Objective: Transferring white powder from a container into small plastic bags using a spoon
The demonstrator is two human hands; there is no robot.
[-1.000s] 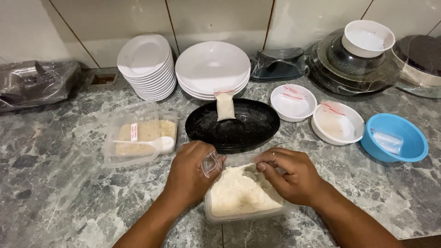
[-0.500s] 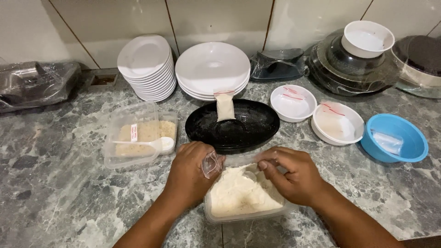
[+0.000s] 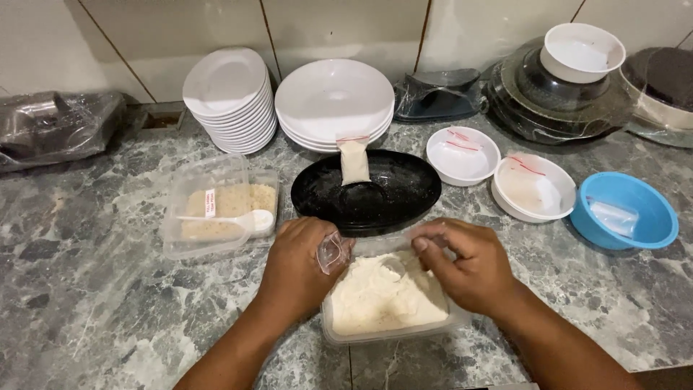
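A clear plastic tub (image 3: 361, 336) full of pale powder sits at the counter's near edge. My left hand (image 3: 299, 267) rests over the tub's left rim and pinches a small clear zip bag (image 3: 332, 251) between thumb and fingers. My right hand (image 3: 465, 266) hovers over the tub's right side with fingers curled toward the powder; whether they hold something is hidden. Just behind the tub lies a black oval dish (image 3: 393, 191) with one filled powder bag (image 3: 354, 160) leaning on its far rim.
A second clear tub (image 3: 216, 213) with tan crumbs and a white spoon sits left. White plate stacks (image 3: 232, 97) line the wall. Two white bowls (image 3: 462, 155) and a blue bowl (image 3: 626, 211) holding small bags stand right; glass lids and pots behind.
Both hands stay over the powder tub with only slight finger movement. Nothing else has shifted.
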